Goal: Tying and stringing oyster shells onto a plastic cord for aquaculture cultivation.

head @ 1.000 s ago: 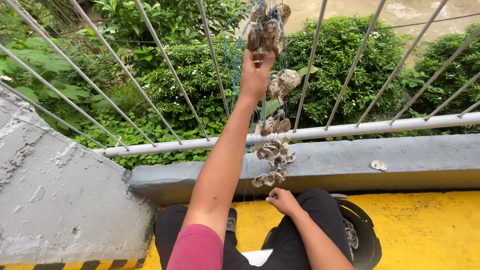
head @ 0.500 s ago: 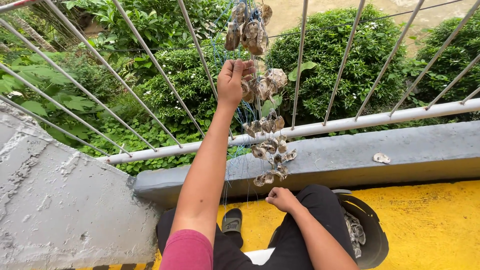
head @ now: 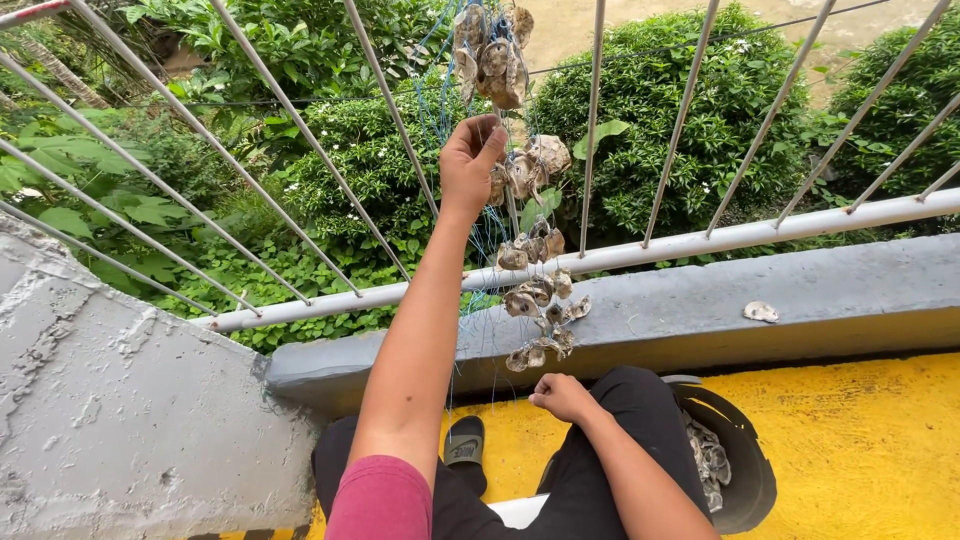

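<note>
Against the white railing (head: pixel 700 240) above the grey concrete ledge (head: pixel 800 300), a string of oyster shells (head: pixel 535 300) hangs on thin blue line. The left hand (head: pixel 470 165) is raised, fingers clenched on the line beside a shell cluster, which keeps the string taut and upright. The right hand (head: pixel 562 397) sits below the lowest shells, fingers pinched together, likely on the line's end, though the thread there is too fine to tell. A black bucket (head: pixel 735 460) of shells is partly hidden behind the leg.
</note>
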